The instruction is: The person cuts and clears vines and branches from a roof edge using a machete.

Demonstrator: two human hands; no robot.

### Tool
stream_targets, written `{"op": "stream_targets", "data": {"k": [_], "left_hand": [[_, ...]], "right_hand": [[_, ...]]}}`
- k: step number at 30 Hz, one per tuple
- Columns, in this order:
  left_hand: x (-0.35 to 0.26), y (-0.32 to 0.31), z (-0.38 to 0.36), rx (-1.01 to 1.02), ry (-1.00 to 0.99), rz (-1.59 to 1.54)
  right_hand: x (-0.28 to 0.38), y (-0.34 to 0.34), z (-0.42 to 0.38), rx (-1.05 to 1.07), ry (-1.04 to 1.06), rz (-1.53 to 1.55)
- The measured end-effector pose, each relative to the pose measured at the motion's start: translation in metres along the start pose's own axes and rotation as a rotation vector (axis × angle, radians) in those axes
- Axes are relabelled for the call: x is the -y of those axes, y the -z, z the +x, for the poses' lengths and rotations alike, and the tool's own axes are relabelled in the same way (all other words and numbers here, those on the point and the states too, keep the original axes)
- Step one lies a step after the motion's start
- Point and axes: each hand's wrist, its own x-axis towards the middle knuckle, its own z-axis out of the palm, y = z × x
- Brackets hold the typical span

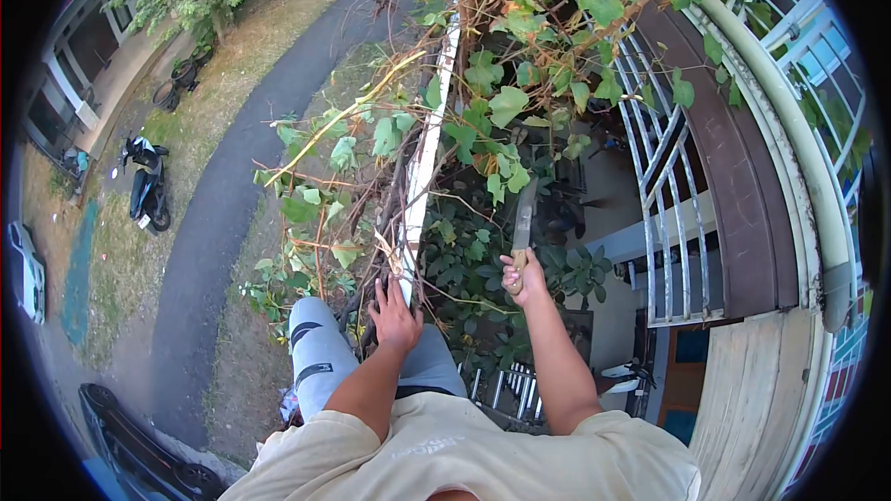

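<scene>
One long knife (524, 213) — dull grey blade

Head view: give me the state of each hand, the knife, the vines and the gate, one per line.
Left hand: gripping the vine stems at the white rail.
Right hand: closed on the knife handle.
Knife: blade raised, pointing up.
Vines: tangled along the rail, uncut.
Metal gate: cannot tell whether shut.

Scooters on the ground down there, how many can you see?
2: one scooter parked on the grass left of the path, another at the bottom left edge, partly cut off. More may be hidden behind the vines.
</scene>
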Motion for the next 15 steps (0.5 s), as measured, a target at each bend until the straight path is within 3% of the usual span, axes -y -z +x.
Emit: {"op": "stream_targets", "data": {"k": [1,4,7,9,11,13,14,15], "left_hand": [[0.002,0.0,0.0,-0.005,0.009,0.007],[0.005,-0.006,0.001,-0.012,-0.029,0.057],[0.006,-0.003,0.002,0.034,-0.016,0.071],[0.009,-0.008,0.002,0.016,-0.004,0.05],[0.009,-0.006,0.001,0.02,-0.013,0.054],[0.009,-0.007,0.002,0.036,-0.003,0.061],[0.007,-0.002,0.001,0.04,-0.007,0.058],[0.005,0.0,0.006,0.038,-0.008,0.062]], "right_hand": [[0.0,-0.005,0.008,-0.01,-0.054,-0.037],[0.048,-0.042,0.05,-0.036,0.116,-0.259],[0.127,-0.089,0.123,-0.041,0.274,-0.306],[0.193,-0.138,0.162,-0.179,0.462,-0.609],[0.289,-0.2,0.206,-0.046,0.229,-0.528],[0.342,-0.295,0.196,-0.103,0.645,-0.878],[0.355,-0.355,0.178,-0.193,0.949,-0.823],[0.353,-0.404,0.147,0.168,0.784,-0.477]]}}
